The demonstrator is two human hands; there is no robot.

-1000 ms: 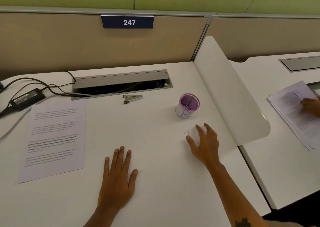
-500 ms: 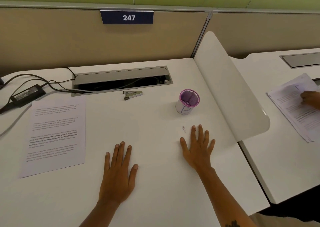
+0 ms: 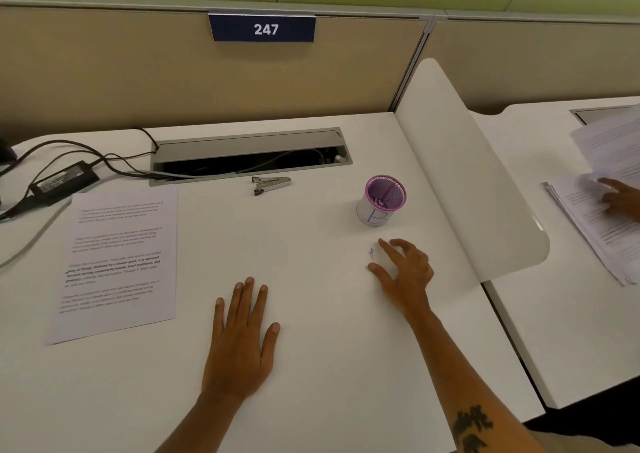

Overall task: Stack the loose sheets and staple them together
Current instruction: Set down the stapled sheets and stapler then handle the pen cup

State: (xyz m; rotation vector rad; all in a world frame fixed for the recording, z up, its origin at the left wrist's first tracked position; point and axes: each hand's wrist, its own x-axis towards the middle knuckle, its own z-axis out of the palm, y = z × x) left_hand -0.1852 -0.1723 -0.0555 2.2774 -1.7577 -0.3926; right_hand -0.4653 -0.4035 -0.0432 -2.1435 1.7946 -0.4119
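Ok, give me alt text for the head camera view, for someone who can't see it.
Left hand lies flat on a white desk; right hand reaches, fingers curling, toward small scraps near a purple mesh cup. A printed sheet lies left, a stapler farther back.

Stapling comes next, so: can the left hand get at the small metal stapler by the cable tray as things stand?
Probably yes: the left hand lies flat, holding nothing, and only bare white desk separates it from the small metal stapler.

Purple mesh cup (image 3: 384,196), white desk (image 3: 311,314)
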